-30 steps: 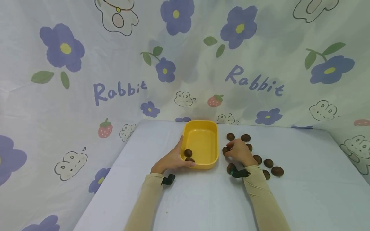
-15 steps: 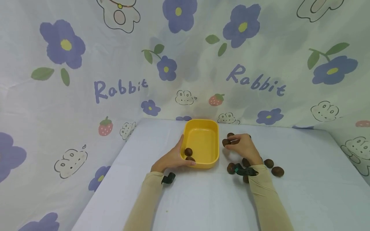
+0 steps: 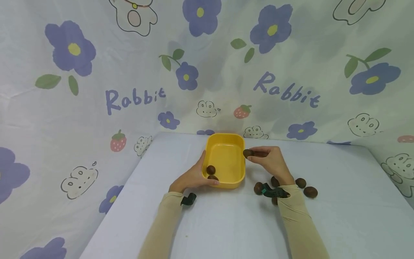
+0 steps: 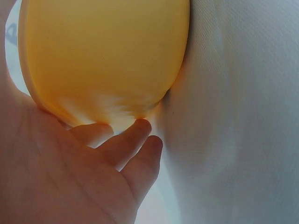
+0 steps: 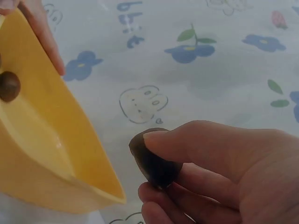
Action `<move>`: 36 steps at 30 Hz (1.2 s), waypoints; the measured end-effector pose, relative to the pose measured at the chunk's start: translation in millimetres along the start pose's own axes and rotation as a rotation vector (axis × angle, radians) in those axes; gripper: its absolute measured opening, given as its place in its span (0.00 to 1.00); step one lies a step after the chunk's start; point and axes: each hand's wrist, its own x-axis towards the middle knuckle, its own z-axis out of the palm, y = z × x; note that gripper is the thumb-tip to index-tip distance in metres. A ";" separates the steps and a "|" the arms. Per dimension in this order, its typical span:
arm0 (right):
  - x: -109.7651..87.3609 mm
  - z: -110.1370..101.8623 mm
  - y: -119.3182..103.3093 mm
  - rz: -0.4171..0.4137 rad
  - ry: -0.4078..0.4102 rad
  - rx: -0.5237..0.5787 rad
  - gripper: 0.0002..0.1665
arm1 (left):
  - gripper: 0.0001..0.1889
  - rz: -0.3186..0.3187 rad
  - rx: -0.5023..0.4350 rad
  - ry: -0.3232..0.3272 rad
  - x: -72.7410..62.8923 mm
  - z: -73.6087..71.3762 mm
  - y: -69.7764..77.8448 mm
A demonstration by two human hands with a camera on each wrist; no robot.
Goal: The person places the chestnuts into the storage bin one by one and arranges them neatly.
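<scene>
My left hand (image 3: 192,176) grips the near left corner of a yellow plastic tub (image 3: 242,158), with the thumb over its front rim. In the left wrist view, fingertips (image 4: 142,125) press against the tub's outer wall. Two brown chestnuts lie inside, one chestnut (image 3: 211,169) by the left wall and another chestnut (image 3: 212,178) partly behind the thumb. My right hand (image 3: 271,162) pinches a dark chestnut (image 5: 154,158) between thumb and fingers. It is raised close beside the tub's right rim, outside it.
Right of the tub, several loose chestnuts lie on the white tabletop, among them a chestnut (image 3: 311,192) farthest right and a chestnut (image 3: 258,188) partly behind the right wrist's camera band. A printed cloth (image 3: 207,72) hangs behind the tub.
My right hand has picked up a chestnut from the table and carried it up and leftward to the tub's rim. The left hand stays on the tub.
</scene>
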 end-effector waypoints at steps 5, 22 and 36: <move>-2.9 7.7 -7.3 -0.030 -0.011 0.005 0.26 | 0.77 0.005 0.001 0.001 1.9 0.0 -3.5; 0.2 49.5 -4.3 -0.106 -0.102 -0.063 0.21 | 0.78 0.013 -0.004 -0.001 2.3 -0.3 -4.5; -2.2 65.0 -9.5 -0.137 -0.140 -0.195 0.19 | 0.78 0.042 -0.001 0.006 3.7 0.2 -7.1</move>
